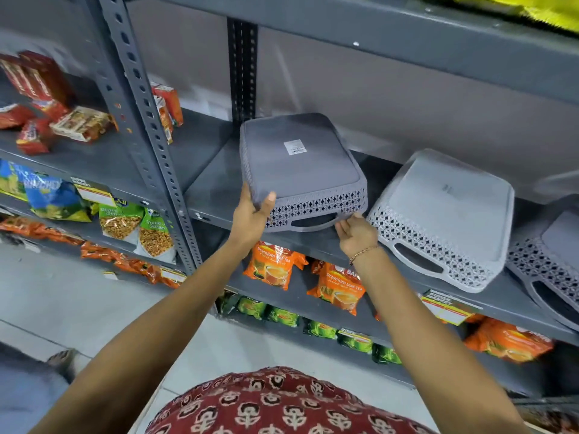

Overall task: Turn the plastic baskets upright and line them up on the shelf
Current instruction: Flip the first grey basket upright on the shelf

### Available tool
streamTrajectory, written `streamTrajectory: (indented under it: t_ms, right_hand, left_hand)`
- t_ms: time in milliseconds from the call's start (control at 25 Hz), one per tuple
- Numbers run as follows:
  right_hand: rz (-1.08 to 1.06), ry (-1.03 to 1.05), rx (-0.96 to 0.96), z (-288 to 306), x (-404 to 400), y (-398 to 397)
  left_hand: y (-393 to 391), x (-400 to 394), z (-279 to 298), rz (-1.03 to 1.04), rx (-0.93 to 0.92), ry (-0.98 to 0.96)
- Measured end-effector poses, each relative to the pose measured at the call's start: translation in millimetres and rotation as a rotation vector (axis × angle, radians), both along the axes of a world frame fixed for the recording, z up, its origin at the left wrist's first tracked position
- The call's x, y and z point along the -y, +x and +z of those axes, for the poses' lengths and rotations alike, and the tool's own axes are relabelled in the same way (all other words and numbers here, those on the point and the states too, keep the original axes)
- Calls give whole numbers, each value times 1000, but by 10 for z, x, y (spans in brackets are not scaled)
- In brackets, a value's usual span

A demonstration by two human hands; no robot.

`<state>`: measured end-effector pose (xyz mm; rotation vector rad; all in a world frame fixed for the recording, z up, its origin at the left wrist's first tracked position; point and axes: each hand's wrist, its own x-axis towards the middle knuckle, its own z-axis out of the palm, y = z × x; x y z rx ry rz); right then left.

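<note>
Starting on the first upside-down basket, both hands at its front edge.

The dark basket [300, 170] lies bottom-up at the left end of the shelf [216, 195], its label facing up and its handle slot toward me. My left hand [250, 219] is clamped on the front left corner, thumb on the base and fingers under the rim. My right hand [355, 234] is open, palm up, fingertips just touching the rim by the right corner, not yet closed on it. The pale basket [445, 220] and a third basket [551, 261] lie inverted to the right, untouched. Next, I judge, the right hand must close on the rim, then both lift the basket clear, roll it over and set it down square against the shelf's left end.
</note>
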<state>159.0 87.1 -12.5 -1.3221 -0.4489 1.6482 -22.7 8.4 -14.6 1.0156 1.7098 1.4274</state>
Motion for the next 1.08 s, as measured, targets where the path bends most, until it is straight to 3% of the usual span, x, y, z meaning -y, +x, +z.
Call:
streamTrajectory:
  t_ms: [120,240,320,440,520,560,640,680,760,800,960,1080]
  right_hand:
    - [-86,154,-39,305,162,-60]
    - [-111,435,-59,598,331,-140]
    - [1,652,16,784,473,-223]
    - [195,901,111,945,600,-383]
    - [265,985,354,910,481,-356]
    - [336,999,575,851,341,-273]
    - [677,930,1143,693,30,-48]
    - [902,853,1375,623,-103,38]
    - [1205,738,1614,529,-293,92]
    - [1249,737,1646,501,-358,80]
    - [1195,778,1663,467,-564,-6]
    - [1220,751,1677,460,-654,5]
  left_hand:
    - [-29,-16,118,-18,-371,104]
    - [63,17,144,-140,-534,93]
    - [126,77,135,-71,-473,82]
    - [259,228,197,39,-189,68]
    - [292,330,149,76,6,52]
    - [278,374,136,81,122,58]
    - [157,356,109,149,281,43]
    - [79,291,112,211,277,10]
    - [-48,162,173,334,118,-91]
    - [-103,108,188,377,31,-149]
    - [-315,-62,270,378,-156,-183]
    - [-214,-141,347,195,-540,-97]
